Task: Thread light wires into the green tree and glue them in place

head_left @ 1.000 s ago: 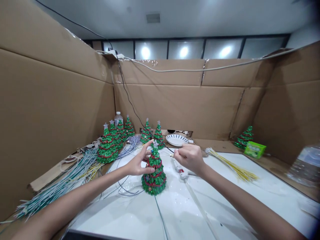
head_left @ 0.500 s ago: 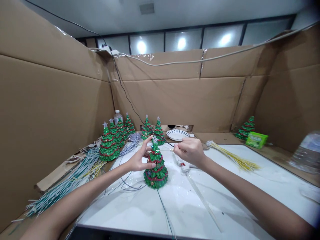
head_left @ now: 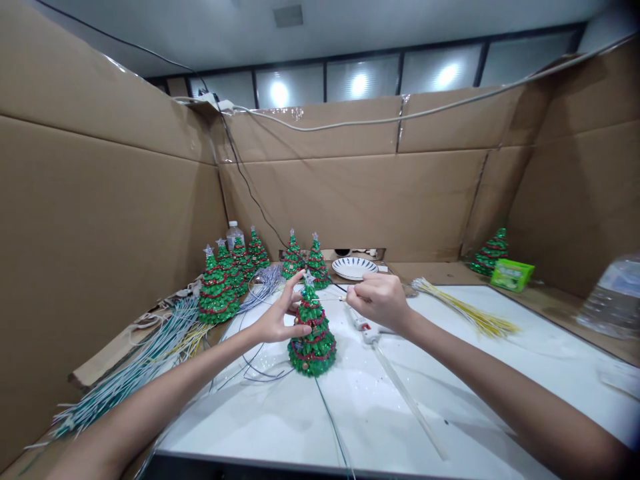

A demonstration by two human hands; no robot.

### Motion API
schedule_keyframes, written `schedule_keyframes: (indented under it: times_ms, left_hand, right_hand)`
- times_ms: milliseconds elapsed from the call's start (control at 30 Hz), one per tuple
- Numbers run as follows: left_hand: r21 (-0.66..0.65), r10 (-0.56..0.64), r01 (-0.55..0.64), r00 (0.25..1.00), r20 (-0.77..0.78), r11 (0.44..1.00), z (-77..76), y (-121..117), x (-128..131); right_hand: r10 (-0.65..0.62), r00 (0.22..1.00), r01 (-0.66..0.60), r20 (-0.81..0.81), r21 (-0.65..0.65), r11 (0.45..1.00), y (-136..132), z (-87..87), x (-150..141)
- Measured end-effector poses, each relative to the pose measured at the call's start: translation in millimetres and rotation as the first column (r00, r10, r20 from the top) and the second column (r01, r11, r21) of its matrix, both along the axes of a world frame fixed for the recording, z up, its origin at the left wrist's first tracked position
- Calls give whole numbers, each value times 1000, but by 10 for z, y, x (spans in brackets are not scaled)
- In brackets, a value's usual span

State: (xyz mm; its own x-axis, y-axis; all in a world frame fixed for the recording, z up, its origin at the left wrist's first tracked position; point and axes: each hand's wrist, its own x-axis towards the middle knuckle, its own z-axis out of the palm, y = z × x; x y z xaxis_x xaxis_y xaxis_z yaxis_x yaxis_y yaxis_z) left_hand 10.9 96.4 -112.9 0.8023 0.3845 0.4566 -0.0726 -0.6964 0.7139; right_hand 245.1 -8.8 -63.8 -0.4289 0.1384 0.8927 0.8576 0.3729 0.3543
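Observation:
A small green Christmas tree [head_left: 314, 347] with red garland, tiny ornaments and a clear star stands upright on the white table in front of me. My left hand [head_left: 277, 319] grips it from the left, thumb across its front and fingers at its upper side. To the right of the treetop, my right hand [head_left: 380, 300] is closed in a fist. A fine, pale strand seems to run from the tree to this fist; its end is hidden by the fingers. Below the fist lies a white glue gun [head_left: 369, 331] with a long clear glue stick [head_left: 407, 397].
Several similar trees [head_left: 217, 293] stand at the left and back. Wire bundles [head_left: 150, 360] lie left; yellow wires [head_left: 470, 313] lie right. A striped plate [head_left: 354, 268], green box [head_left: 511, 275] and large bottle [head_left: 613, 300] sit near the cardboard walls [head_left: 350, 200].
The view has shifted very slightly. Both hands keep the same pose, and the tree stays in place.

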Motion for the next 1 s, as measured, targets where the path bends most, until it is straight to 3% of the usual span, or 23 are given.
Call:
schedule_keyframes:
  times_ms: [1000]
  left_hand:
    - [40, -4, 4, 1000, 7, 999, -5, 19, 5]
  right_hand:
    - [7, 1000, -7, 20, 7, 1000, -22, 28, -10]
